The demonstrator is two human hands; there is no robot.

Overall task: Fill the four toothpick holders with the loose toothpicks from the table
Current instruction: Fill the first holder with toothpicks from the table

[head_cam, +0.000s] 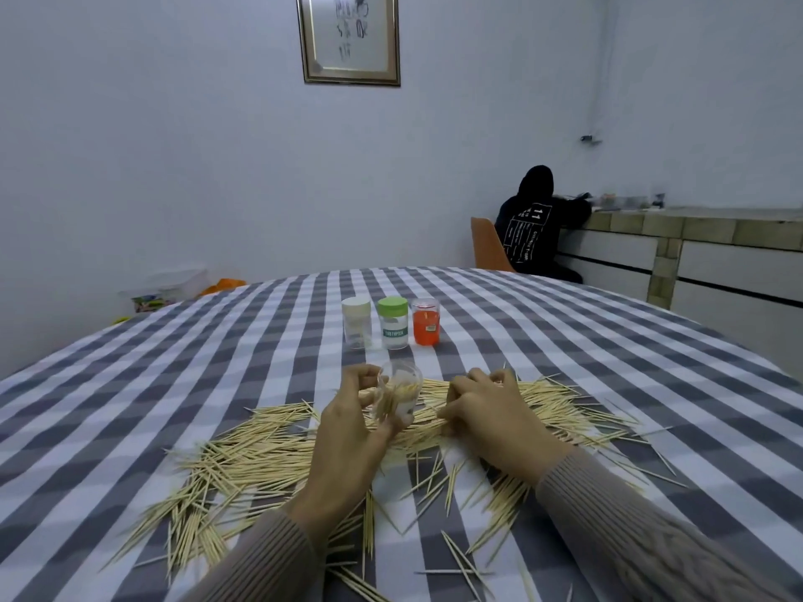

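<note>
My left hand [347, 423] grips a clear, lidless toothpick holder [397, 393], tilted, with several toothpicks inside. My right hand [482, 406] rests on the pile of loose toothpicks [243, 467] with its fingers curled into it, pinching some. The pile spreads across the checked tablecloth [565, 341] on both sides of my hands. Behind them stand three more holders in a row: a white-lidded clear one [356, 322], a green-lidded one labelled toothpick [393, 322] and an orange one [426, 321].
A person in a black hooded top [536, 223] sits on an orange chair [489, 245] at a counter at the back right. A plastic box [167, 288] sits beyond the table's far left edge. A framed picture [350, 36] hangs on the wall.
</note>
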